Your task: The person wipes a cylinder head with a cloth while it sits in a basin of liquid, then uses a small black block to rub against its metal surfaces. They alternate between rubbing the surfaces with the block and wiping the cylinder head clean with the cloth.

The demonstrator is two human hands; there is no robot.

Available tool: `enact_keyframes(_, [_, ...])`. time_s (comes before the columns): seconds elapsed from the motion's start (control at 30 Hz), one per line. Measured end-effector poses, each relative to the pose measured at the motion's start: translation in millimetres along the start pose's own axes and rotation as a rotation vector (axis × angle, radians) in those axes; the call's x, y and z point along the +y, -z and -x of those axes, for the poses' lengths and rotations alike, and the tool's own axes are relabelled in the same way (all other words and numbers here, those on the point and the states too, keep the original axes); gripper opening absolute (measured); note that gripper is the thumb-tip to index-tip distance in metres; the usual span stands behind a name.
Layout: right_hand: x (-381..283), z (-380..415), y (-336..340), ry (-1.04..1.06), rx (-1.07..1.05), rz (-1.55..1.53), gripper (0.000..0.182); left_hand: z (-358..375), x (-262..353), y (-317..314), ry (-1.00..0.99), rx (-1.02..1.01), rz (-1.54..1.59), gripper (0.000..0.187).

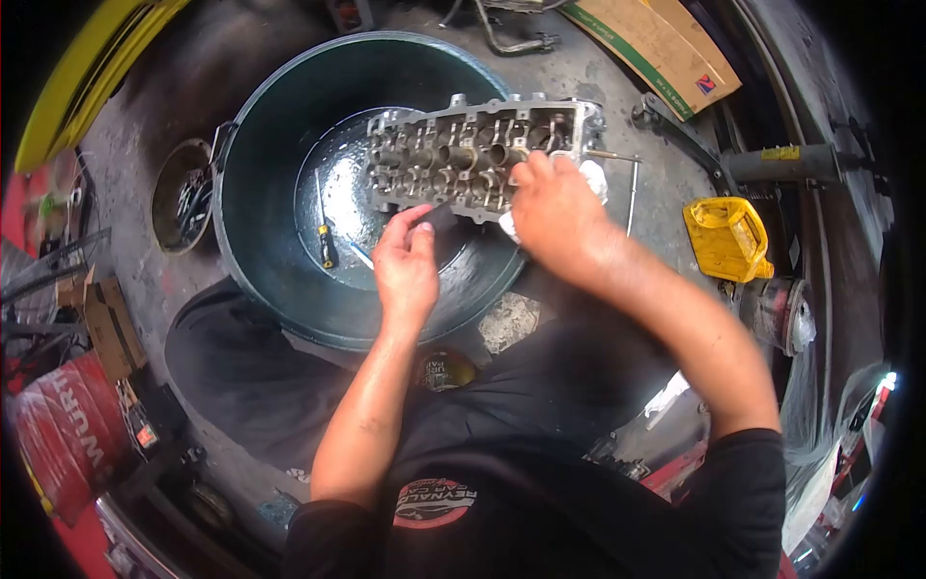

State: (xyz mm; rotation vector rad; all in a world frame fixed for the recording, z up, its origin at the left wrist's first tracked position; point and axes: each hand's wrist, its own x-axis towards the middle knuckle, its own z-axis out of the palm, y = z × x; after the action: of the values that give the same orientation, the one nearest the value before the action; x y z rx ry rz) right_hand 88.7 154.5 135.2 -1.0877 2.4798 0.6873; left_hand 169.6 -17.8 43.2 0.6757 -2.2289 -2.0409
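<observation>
A metal engine cylinder head (453, 159) lies across the right part of a large dark green tub (256, 261), its valve side facing up. My left hand (407, 265) is at its lower edge, thumb and fingers pinching a small dark flat sheet, perhaps sandpaper (441, 218). Over the right end of the head, my right hand (562, 207) is closed on a white cloth (593, 179), which shows on both sides of the fist. Those fingertips reach the head's top surface and are partly hidden.
Inside the tub lies a yellow-and-black screwdriver (326, 246) in shallow liquid. Left of it stands a round container (183, 198) with metal parts. A T-shaped metal rod (633, 193), a yellow jug (725, 239) and a flat cardboard box (661, 48) are on the right.
</observation>
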Motion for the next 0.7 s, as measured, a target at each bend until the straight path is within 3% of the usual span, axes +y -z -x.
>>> enact_keyframes(0.07, [9, -13, 14, 0.05, -0.152, -0.079, 0.026, 6, 4, 4, -0.009, 0.006, 0.089, 0.022])
enact_keyframes(0.17, [13, -25, 25, 0.191, -0.291, -0.02, 0.03, 7, -14, 18, 0.049, 0.02, -0.054, 0.023])
enact_keyframes(0.27, [12, -31, 29, 0.134, -0.402, -0.041, 0.041, 5, -18, 22, 0.075, 0.088, 0.038, 0.024])
enact_keyframes(0.4, [7, -39, 33, 0.131, -0.453, 0.042, 0.036, -7, -36, 20, 0.123, 0.096, 0.125, 0.023])
enact_keyframes(0.5, [6, -47, 52, 0.075, -0.639, 0.03, 0.036, -12, -49, 14, 0.118, 0.089, 0.114, 0.022])
enact_keyframes(0.53, [9, -46, 50, 0.113, -0.577, 0.048, 0.036, -12, -48, 14, 0.132, 0.076, 0.132, 0.022])
enact_keyframes(0.63, [4, -60, 48, -0.005, -0.773, 0.014, 0.029, -14, -51, 8, 0.122, 0.081, 0.196, 0.021])
enact_keyframes(0.7, [5, -66, 46, 0.011, -0.792, -0.011, 0.024, -13, -51, 9, 0.128, 0.066, 0.221, 0.021])
